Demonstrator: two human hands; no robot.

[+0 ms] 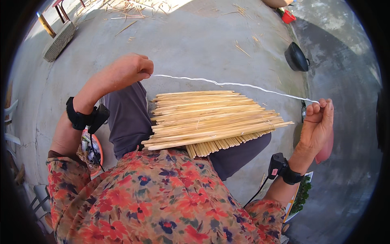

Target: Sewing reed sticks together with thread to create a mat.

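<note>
A white string (227, 84) runs between my two hands, sagging slightly above the far edge of the straw on my lap. My left hand (136, 68) is closed on the string's left end. On the other side, my right hand (319, 122) pinches the right end between thumb and fingers. Across my thighs rests a layer of straw-coloured stalks (211, 112), lying side by side. Under its near edge a second layer of stalks (223, 143) shows, running in another direction. Neither hand touches the stalks.
An orange-rimmed basin (97, 152) with odds and ends stands by my left side. On the concrete floor (195, 49) lie scattered straw bits. A black pot (296, 57) and a red bucket (288, 17) are at far right; a stone block (59, 41) is at far left.
</note>
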